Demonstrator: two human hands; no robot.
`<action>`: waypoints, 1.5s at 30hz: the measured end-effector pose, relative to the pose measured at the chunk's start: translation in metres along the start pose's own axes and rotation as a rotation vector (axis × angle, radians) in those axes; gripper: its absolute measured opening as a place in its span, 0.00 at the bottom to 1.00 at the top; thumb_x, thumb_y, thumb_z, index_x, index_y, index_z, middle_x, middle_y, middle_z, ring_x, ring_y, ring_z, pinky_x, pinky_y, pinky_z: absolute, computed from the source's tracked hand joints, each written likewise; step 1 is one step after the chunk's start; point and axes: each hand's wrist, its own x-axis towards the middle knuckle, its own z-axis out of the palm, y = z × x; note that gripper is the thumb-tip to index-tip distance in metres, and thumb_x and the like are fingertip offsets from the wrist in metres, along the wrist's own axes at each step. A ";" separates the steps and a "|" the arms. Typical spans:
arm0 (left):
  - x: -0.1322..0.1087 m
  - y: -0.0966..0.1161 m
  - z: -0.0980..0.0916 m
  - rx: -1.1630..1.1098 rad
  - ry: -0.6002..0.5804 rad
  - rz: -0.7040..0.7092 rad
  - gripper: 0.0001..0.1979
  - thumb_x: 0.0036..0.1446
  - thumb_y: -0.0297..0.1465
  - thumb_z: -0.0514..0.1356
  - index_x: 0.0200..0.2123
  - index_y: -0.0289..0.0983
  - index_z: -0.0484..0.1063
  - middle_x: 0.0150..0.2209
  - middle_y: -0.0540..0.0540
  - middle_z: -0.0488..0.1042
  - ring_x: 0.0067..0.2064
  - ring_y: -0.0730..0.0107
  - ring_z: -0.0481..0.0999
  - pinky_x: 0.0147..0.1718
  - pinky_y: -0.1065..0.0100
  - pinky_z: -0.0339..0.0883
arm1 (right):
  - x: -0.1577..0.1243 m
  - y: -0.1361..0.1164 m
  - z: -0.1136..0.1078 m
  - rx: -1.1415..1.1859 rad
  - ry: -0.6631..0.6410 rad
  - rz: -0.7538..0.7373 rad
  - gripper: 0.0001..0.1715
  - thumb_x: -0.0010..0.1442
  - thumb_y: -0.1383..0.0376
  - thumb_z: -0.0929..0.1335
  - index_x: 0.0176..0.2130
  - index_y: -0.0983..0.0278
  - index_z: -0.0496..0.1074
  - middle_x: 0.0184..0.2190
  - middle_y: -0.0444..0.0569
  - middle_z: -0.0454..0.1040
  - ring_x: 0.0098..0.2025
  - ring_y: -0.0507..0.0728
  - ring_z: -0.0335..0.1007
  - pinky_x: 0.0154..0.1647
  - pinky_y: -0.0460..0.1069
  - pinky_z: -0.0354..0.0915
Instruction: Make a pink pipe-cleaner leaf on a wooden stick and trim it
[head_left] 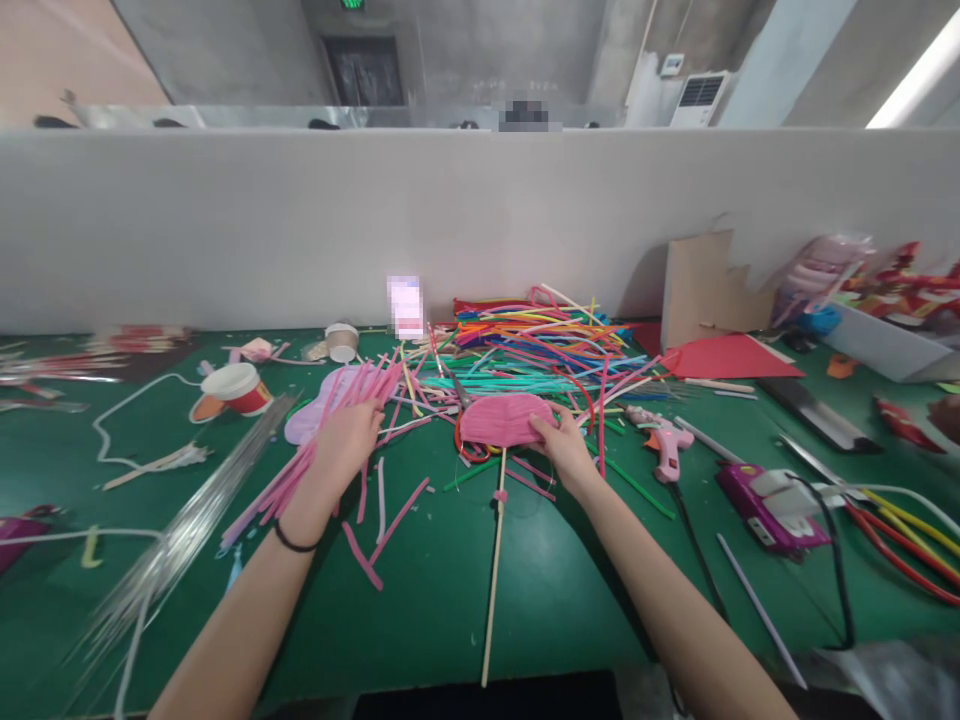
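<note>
My right hand (pixel 566 447) pinches the right end of a flat pink oval (pixel 496 420) made of pipe cleaners laid side by side. A thin wooden stick (pixel 493 580) runs down from the oval toward the table's front edge, with a small pink piece round it near the top. My left hand (pixel 346 438) is closed over a bundle of pink pipe cleaners (pixel 386 378); its fingertips are partly hidden. Beneath that bundle lies a lilac flat piece (pixel 304 422). Red-handled scissors (pixel 459 440) lie partly behind the pink oval.
Many coloured pipe cleaners (pixel 525 345) are heaped at the back. On the right are a pink glue gun (pixel 667 445), a purple power strip (pixel 772 510) and large scissors (pixel 892 540). Thin metal wires (pixel 202 510) and a paper cup (pixel 238 388) lie left. A grey partition (pixel 300 230) stands behind.
</note>
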 end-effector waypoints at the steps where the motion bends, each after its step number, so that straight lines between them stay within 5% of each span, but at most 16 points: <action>1: 0.004 0.001 0.001 0.051 -0.042 -0.018 0.13 0.59 0.35 0.52 0.37 0.36 0.74 0.35 0.37 0.78 0.39 0.50 0.77 0.38 0.57 0.66 | 0.000 0.001 0.000 -0.004 0.006 -0.007 0.28 0.45 0.62 0.74 0.45 0.56 0.62 0.32 0.42 0.74 0.30 0.56 0.73 0.32 0.54 0.73; 5: 0.018 0.005 0.005 0.217 -0.029 -0.073 0.11 0.56 0.36 0.57 0.37 0.36 0.73 0.37 0.34 0.77 0.42 0.46 0.76 0.38 0.56 0.67 | 0.003 0.006 0.000 -0.061 0.044 -0.073 0.33 0.43 0.62 0.73 0.48 0.56 0.61 0.30 0.40 0.71 0.29 0.55 0.70 0.33 0.52 0.70; 10: 0.030 0.004 0.011 0.227 -0.099 -0.139 0.12 0.56 0.30 0.55 0.39 0.30 0.73 0.39 0.26 0.77 0.43 0.41 0.76 0.39 0.51 0.67 | 0.007 0.012 -0.004 -0.222 0.068 -0.240 0.25 0.45 0.61 0.71 0.44 0.61 0.67 0.42 0.47 0.72 0.45 0.57 0.68 0.50 0.52 0.63; 14: 0.034 0.008 -0.005 0.191 -0.074 -0.152 0.14 0.60 0.32 0.51 0.37 0.30 0.74 0.37 0.28 0.77 0.40 0.44 0.77 0.38 0.52 0.67 | 0.004 0.010 -0.003 -0.252 0.059 -0.277 0.21 0.46 0.62 0.70 0.43 0.61 0.70 0.44 0.47 0.73 0.47 0.57 0.68 0.54 0.52 0.60; 20: 0.031 0.012 -0.053 0.214 0.144 -0.227 0.21 0.64 0.41 0.47 0.39 0.33 0.74 0.33 0.33 0.76 0.36 0.50 0.76 0.35 0.57 0.66 | 0.005 0.011 -0.003 -0.277 0.051 -0.304 0.17 0.46 0.63 0.69 0.40 0.61 0.71 0.43 0.46 0.74 0.46 0.57 0.67 0.53 0.53 0.61; 27: 0.021 0.041 -0.083 -0.053 0.536 0.036 0.18 0.66 0.38 0.48 0.46 0.34 0.71 0.36 0.46 0.77 0.39 0.67 0.74 0.43 0.68 0.64 | 0.006 0.014 -0.001 -0.083 0.027 -0.225 0.23 0.45 0.63 0.71 0.44 0.59 0.70 0.39 0.45 0.73 0.36 0.54 0.68 0.38 0.50 0.67; 30: 0.013 0.058 -0.074 -0.071 0.529 0.285 0.17 0.66 0.33 0.48 0.52 0.37 0.70 0.41 0.44 0.75 0.42 0.66 0.72 0.45 0.66 0.63 | 0.006 0.008 -0.001 -0.003 0.030 -0.140 0.21 0.44 0.61 0.71 0.41 0.61 0.71 0.36 0.44 0.72 0.30 0.50 0.66 0.32 0.47 0.66; 34: 0.002 0.057 -0.039 0.109 0.413 0.567 0.16 0.63 0.26 0.51 0.48 0.41 0.75 0.41 0.41 0.76 0.45 0.57 0.72 0.48 0.56 0.62 | 0.007 0.001 -0.003 0.092 0.091 -0.099 0.21 0.42 0.61 0.72 0.40 0.61 0.72 0.34 0.43 0.73 0.30 0.50 0.67 0.32 0.46 0.65; 39: -0.012 0.045 -0.006 0.210 0.384 0.612 0.20 0.60 0.22 0.50 0.48 0.41 0.76 0.41 0.40 0.76 0.45 0.56 0.73 0.50 0.54 0.61 | 0.011 0.002 -0.006 0.100 0.132 -0.098 0.21 0.42 0.62 0.71 0.40 0.61 0.73 0.35 0.43 0.73 0.31 0.50 0.68 0.31 0.45 0.65; 45: -0.013 0.027 -0.013 0.150 0.400 0.616 0.18 0.59 0.22 0.52 0.46 0.42 0.76 0.40 0.42 0.76 0.45 0.57 0.72 0.47 0.54 0.63 | 0.012 0.006 -0.004 0.107 0.150 -0.101 0.23 0.43 0.63 0.71 0.42 0.63 0.73 0.37 0.44 0.75 0.30 0.49 0.69 0.31 0.45 0.66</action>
